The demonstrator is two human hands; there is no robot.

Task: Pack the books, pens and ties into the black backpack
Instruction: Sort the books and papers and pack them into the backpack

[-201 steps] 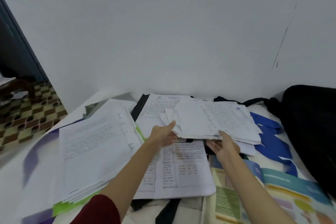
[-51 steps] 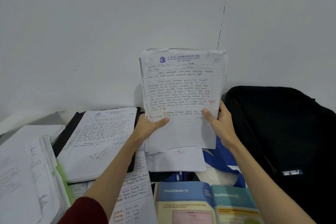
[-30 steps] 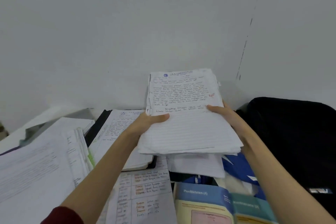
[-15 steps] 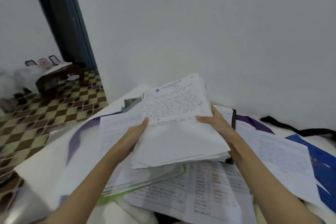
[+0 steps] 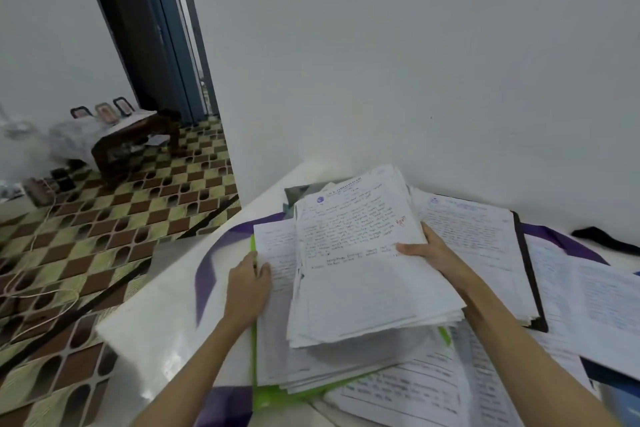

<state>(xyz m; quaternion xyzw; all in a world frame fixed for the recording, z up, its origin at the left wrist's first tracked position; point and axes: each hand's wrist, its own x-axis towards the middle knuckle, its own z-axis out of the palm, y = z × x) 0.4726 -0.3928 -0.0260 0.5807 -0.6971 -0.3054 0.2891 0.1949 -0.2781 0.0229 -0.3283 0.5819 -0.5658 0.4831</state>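
Note:
My right hand (image 5: 429, 251) grips a thick stack of handwritten lined sheets (image 5: 363, 274), thumb on top and fingers under its right edge. The stack lies on top of a larger paper pile in a green folder (image 5: 263, 399). My left hand (image 5: 247, 284) rests on the left edge of that lower pile, fingertips at the green rim. A black folder with written pages (image 5: 485, 243) lies just right of the stack. The black backpack is out of view; only a black strap (image 5: 602, 239) shows at far right.
The white table (image 5: 156, 322) with purple marks ends close on the left, above a checkered floor (image 5: 104, 236). More printed sheets (image 5: 595, 305) and a blue book corner (image 5: 620, 395) lie at right. A low wooden table (image 5: 135, 139) and floor cables are beyond.
The view has swung left, away from the backpack. The stack went from upright in both hands to lying on the green-folder pile. My left hand let go and moved to the pile's left edge.

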